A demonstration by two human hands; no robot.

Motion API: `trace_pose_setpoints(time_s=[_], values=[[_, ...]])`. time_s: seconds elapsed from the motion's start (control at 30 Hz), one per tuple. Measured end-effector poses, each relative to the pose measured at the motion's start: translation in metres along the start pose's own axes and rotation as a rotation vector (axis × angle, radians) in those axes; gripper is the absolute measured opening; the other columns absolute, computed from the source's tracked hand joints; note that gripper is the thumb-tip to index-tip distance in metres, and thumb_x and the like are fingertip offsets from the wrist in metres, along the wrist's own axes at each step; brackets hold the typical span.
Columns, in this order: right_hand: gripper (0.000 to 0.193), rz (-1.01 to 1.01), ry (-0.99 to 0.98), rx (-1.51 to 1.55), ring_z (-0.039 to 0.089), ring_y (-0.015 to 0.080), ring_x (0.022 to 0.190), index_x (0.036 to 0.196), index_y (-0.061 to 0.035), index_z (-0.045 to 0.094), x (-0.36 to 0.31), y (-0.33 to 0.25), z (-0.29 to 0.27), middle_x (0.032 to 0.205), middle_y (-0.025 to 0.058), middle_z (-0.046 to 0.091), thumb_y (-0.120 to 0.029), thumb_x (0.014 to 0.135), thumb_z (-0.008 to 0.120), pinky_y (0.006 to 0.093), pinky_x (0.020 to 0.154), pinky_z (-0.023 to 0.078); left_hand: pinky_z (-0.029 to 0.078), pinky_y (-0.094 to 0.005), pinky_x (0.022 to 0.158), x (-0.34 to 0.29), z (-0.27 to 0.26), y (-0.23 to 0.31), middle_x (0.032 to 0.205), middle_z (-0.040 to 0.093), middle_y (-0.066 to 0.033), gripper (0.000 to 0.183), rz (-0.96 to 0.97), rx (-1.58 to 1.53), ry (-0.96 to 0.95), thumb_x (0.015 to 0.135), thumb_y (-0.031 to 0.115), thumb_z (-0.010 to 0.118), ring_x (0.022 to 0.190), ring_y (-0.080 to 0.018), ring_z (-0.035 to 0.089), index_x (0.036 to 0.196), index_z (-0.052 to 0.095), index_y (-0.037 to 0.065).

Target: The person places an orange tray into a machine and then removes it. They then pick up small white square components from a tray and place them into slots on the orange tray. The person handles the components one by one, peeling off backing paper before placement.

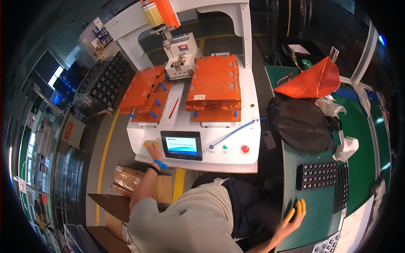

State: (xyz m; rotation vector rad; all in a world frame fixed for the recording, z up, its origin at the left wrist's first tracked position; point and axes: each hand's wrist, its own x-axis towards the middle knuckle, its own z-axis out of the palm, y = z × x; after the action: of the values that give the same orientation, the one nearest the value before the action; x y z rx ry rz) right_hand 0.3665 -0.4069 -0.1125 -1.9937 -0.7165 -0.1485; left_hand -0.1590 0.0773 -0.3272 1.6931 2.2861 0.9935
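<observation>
My left hand (pixel 153 150) lies on the white front panel of a benchtop machine (pixel 194 165), just left of its touchscreen (pixel 182 145). Yellow cots cover some fingertips, the fingers are stretched out, and a green button shows at their tips. A blue wrist strap (pixel 159 164) circles that wrist. Over the green bench at the right, my right hand (pixel 297 216) has its fingers bent, with yellow cots on them and a gap between thumb and forefinger. Nothing can be made out in it. Just beyond sits a black tray (pixel 300 177) with rows of small parts.
Two orange fixture plates (pixel 142 89) (pixel 214 80) stand on the machine, a red pen-like stick (pixel 174 108) between them. A red emergency button (pixel 245 149) and coiled blue hose (pixel 230 135) are at front right. The bench holds a black bag (pixel 299 124); cardboard boxes (pixel 128 179) lie below left.
</observation>
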Motion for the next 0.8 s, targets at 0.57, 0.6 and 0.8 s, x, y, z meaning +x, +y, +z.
trace_pose_setpoints(time_s=[0.57,0.6,0.8], values=[[0.025,0.000,-0.050,-0.049,0.059,0.0400,0.115,0.118,0.0075,0.062,0.001,-0.010,-0.001,0.125,0.0216,0.063,-0.004,0.097,0.056,0.0449,0.102,0.043,0.025,-0.0477,0.120,-0.072,-0.040,0.089,0.149,0.039,-0.0304,0.051,0.104,-0.026,0.138,0.102,0.019,0.050,0.141,-0.0444,0.033,0.143,0.040,-0.009],[0.025,0.007,-0.053,-0.050,0.059,0.0399,0.116,0.118,0.0072,0.063,0.000,-0.009,-0.002,0.126,0.0214,0.063,-0.004,0.096,0.057,0.0448,0.103,0.043,0.026,-0.0483,0.119,-0.072,-0.048,0.097,0.147,0.042,-0.0299,0.050,0.093,0.001,0.096,0.102,0.019,0.051,0.140,-0.0444,0.035,0.141,0.041,-0.009],[0.024,0.035,-0.014,-0.048,0.060,0.0357,0.114,0.116,0.0071,0.063,0.000,-0.012,-0.004,0.125,0.0191,0.064,-0.006,0.097,0.056,0.0414,0.102,0.045,0.049,-0.0385,0.090,-0.065,-0.077,0.187,0.113,0.066,-0.0192,0.031,0.231,-0.395,-0.027,0.102,0.016,0.054,0.099,-0.0280,0.063,0.123,0.058,-0.006]])
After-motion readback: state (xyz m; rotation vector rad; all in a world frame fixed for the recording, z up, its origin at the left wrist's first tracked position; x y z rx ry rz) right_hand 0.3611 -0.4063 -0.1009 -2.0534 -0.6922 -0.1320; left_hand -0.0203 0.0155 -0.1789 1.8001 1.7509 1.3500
